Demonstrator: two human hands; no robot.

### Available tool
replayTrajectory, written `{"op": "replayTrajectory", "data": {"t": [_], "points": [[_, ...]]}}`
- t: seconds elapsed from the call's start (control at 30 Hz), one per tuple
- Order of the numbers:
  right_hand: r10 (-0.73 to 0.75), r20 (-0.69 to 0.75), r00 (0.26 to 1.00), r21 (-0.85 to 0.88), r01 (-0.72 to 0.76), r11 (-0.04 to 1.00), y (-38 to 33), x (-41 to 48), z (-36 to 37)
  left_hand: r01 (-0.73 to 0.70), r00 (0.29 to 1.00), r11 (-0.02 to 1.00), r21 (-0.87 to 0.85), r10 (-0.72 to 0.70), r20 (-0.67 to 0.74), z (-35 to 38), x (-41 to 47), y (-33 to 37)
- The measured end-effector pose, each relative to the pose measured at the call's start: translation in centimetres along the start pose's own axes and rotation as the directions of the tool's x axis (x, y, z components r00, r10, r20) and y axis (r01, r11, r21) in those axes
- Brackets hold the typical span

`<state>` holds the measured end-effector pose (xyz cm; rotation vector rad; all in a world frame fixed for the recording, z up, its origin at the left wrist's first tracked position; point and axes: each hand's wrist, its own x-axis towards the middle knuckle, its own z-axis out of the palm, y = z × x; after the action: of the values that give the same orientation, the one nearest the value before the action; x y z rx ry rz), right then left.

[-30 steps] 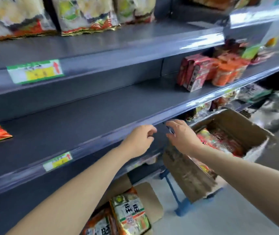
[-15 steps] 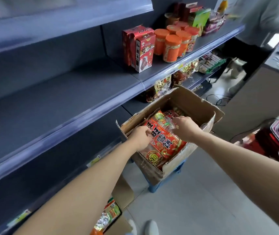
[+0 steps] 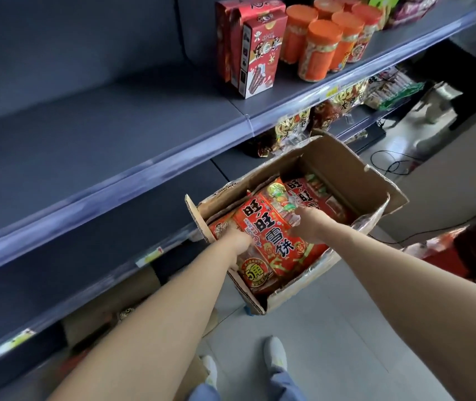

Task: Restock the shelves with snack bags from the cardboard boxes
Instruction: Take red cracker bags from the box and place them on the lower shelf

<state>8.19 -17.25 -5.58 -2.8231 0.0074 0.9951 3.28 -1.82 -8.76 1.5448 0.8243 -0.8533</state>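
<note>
An open cardboard box (image 3: pixel 343 169) stands on the floor in front of the shelves, holding several red snack bags. The top red snack bag (image 3: pixel 271 235) lies tilted across the box. My left hand (image 3: pixel 238 244) grips its left edge, fingers tucked under the bag. My right hand (image 3: pixel 307 224) grips its right side near the top. More red bags (image 3: pixel 314 195) lie deeper in the box. The grey middle shelf (image 3: pixel 92 134) to the left is bare along most of its length.
Red cartons (image 3: pixel 255 50) and orange-lidded jars (image 3: pixel 322 50) stand on the shelf's right part. Snack bags (image 3: pixel 294 128) fill the lower shelf behind the box. Cables (image 3: pixel 392 166) lie on the floor at right. My feet (image 3: pixel 274 354) stand on grey tiles. A second cardboard box (image 3: pixel 132 290) sits under the shelf.
My hands left the shelf edge, dropped into the box and took hold of the top red bag. My view swung right and down toward the box.
</note>
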Motion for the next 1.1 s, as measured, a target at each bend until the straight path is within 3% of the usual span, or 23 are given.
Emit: {"op": "replayTrajectory", "data": {"t": [0.2,0.33,0.47,0.6,0.7,0.83,0.93,1.1], "points": [[-0.057,0.163,0.985,-0.035,0.063,0.997,1.1,3.9,0.4,0.089,0.985,0.979,-0.186,-0.114,-0.129,1.1,2.2,0.5],[-0.12,0.213,0.97,0.092,0.103,0.99,2.4,6.6,1.3,0.145,0.972,0.969,-0.202,-0.178,-0.156,1.7,3.1,0.8],[-0.11,0.254,0.961,0.197,0.059,0.979,4.2,9.8,2.1,0.171,0.963,0.953,-0.248,-0.215,-0.164,2.7,3.2,1.0],[-0.008,0.296,0.955,0.454,-0.134,0.881,3.8,8.4,0.7,0.147,0.963,0.931,-0.334,-0.212,-0.167,3.8,2.8,1.7],[0.015,0.236,0.972,0.538,-0.144,0.831,3.5,8.3,-0.1,0.083,0.961,0.938,-0.337,-0.165,-0.224,4.0,4.4,2.0],[0.058,0.114,0.992,0.605,-0.116,0.788,3.3,6.9,-2.5,-0.038,0.965,0.968,-0.25,-0.029,-0.261,4.3,-0.2,5.0],[0.101,-0.005,0.995,0.584,-0.079,0.808,3.6,5.2,-4.5,-0.107,0.971,0.977,-0.184,0.063,-0.233,4.1,-2.5,6.3],[0.094,-0.078,0.993,0.554,-0.035,0.832,2.6,1.0,-7.4,-0.149,0.975,0.982,-0.119,0.127,-0.181,2.9,-6.6,6.4]]}}
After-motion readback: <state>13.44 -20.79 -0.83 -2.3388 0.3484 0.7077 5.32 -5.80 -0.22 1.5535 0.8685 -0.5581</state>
